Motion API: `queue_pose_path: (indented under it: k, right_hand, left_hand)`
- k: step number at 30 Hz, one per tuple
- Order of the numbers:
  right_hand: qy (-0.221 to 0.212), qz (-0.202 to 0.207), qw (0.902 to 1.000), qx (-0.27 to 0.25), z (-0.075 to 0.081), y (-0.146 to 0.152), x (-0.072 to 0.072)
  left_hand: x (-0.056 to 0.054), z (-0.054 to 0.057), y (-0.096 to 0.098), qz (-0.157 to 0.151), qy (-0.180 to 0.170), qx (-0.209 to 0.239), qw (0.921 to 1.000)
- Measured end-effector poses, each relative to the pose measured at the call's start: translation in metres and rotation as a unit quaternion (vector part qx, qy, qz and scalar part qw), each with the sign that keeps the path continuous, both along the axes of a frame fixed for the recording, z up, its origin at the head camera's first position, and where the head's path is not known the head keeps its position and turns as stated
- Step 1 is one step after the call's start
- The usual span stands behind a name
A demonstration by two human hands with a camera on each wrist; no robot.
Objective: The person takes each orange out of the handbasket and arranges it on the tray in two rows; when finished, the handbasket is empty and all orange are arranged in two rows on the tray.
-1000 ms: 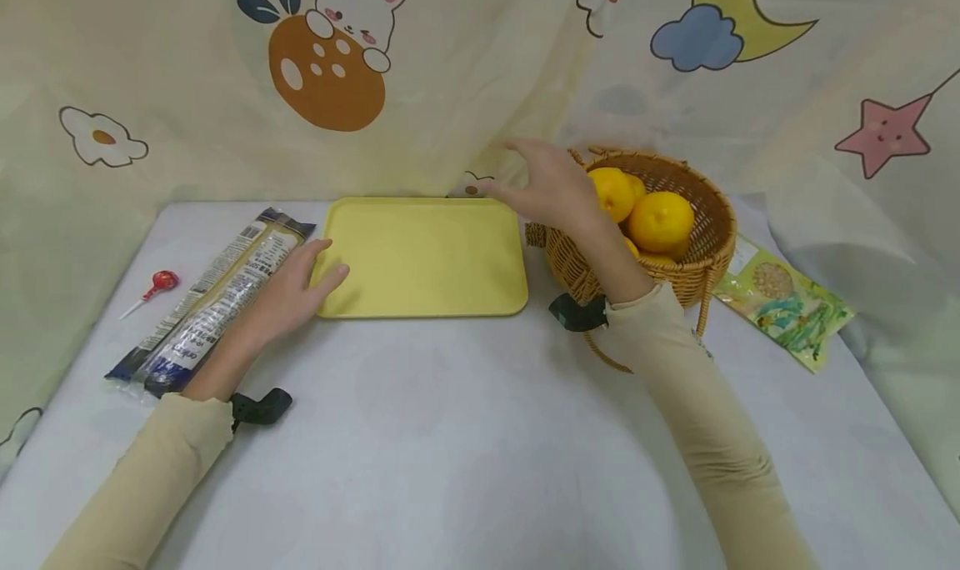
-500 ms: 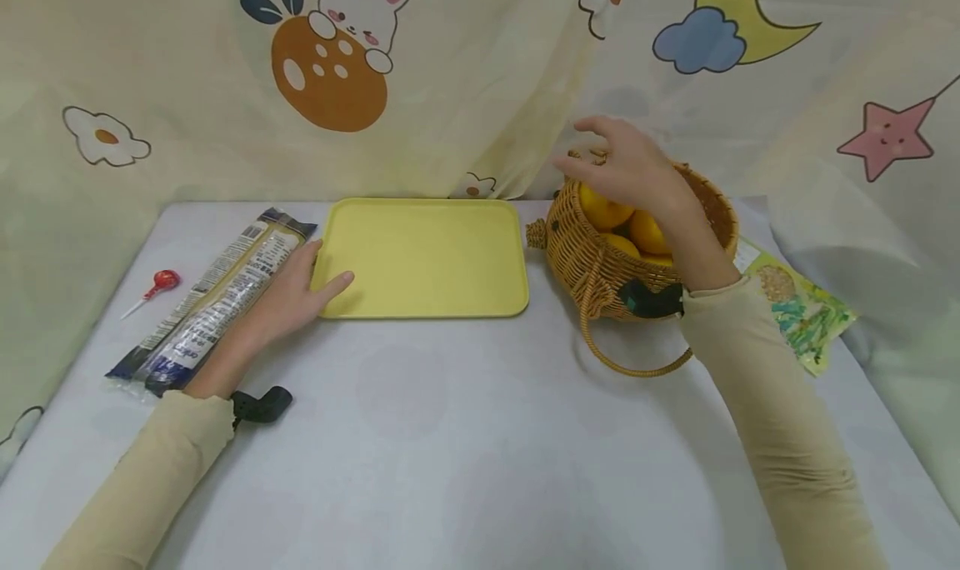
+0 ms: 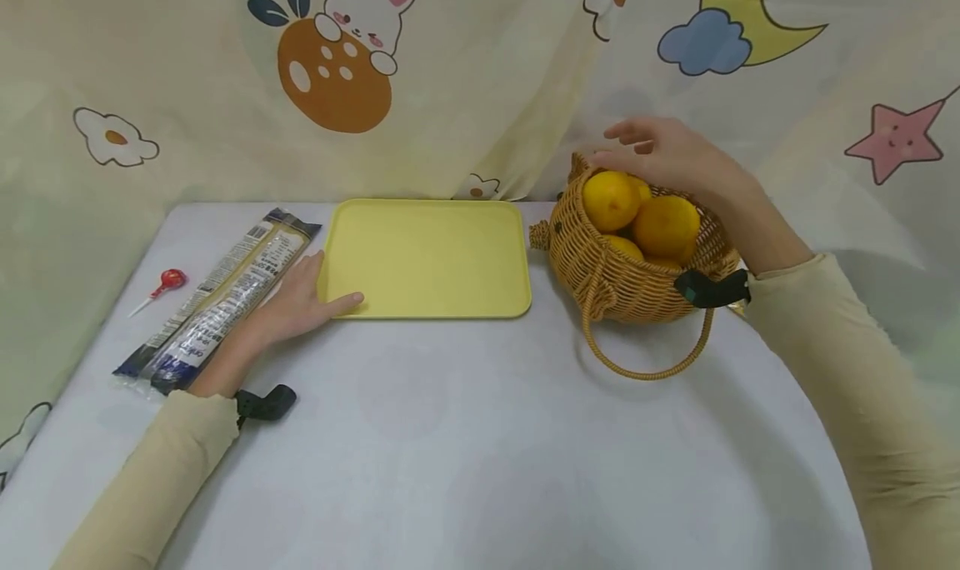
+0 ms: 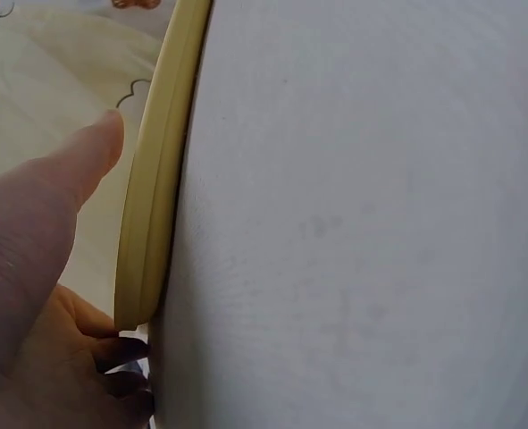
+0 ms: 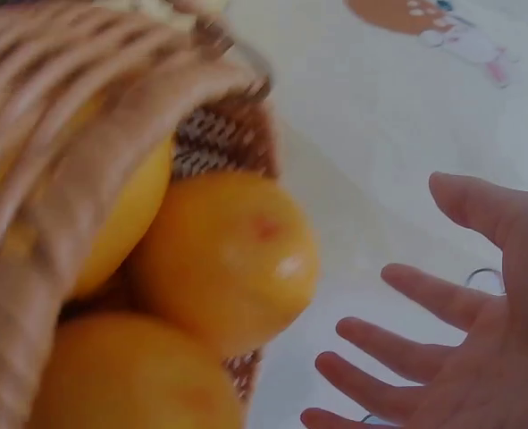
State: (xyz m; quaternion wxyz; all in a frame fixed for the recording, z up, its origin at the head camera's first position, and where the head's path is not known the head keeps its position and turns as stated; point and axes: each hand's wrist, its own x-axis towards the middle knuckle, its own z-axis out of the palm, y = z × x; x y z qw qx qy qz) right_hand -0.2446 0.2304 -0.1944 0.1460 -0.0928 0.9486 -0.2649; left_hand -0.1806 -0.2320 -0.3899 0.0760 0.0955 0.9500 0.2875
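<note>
My left hand [image 3: 298, 303] lies at the left edge of a yellow tray [image 3: 431, 257], thumb stretched over the near left corner. In the left wrist view its fingers are beside the rim of the tray [image 4: 152, 197], with the thumb above. My right hand [image 3: 667, 155], fingers spread, hovers over the back of a wicker basket [image 3: 637, 291] with a pig's face. Several yellow-orange fruits [image 3: 611, 201] fill the basket. In the right wrist view the right hand [image 5: 478, 340] holds nothing and is apart from the nearest fruit [image 5: 232, 259].
Two long printed packets [image 3: 225, 299] lie left of the tray, partly behind the left hand. A red lollipop [image 3: 167, 282] is farther left. The basket's handle [image 3: 645, 377] hangs down in front onto the white tablecloth [image 3: 465, 453]. A printed cloth [image 3: 480, 78] backs the table.
My right hand has moved right, from beside the basket's left rim to above its back, and more fruit shows. The right arm now covers most of the green packet. The left hand stays by the tray.
</note>
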Motion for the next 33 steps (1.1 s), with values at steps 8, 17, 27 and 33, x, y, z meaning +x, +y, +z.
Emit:
queue_pose_path:
  k: [8,17,27,33]
  right_hand:
    - [-0.057,0.065,0.9962,0.013,-0.007,0.020,-0.018]
    - [-0.105,0.120,0.9866,0.034,-0.019,0.037,-0.028]
    - [-0.121,0.137,0.9812,0.064,-0.025,0.039,-0.039]
    - [-0.127,0.151,0.9789,0.053,-0.027,0.038,-0.040]
  left_hand:
    - [0.001,0.003,0.002,-0.002,-0.006,-0.022,0.9997]
    - [0.002,-0.003,0.000,-0.011,-0.005,-0.001,0.9999]
    - [0.006,-0.004,-0.008,-0.021,-0.002,-0.019,0.9996]
    - [0.008,-0.001,-0.010,-0.026,0.006,-0.006,0.9996]
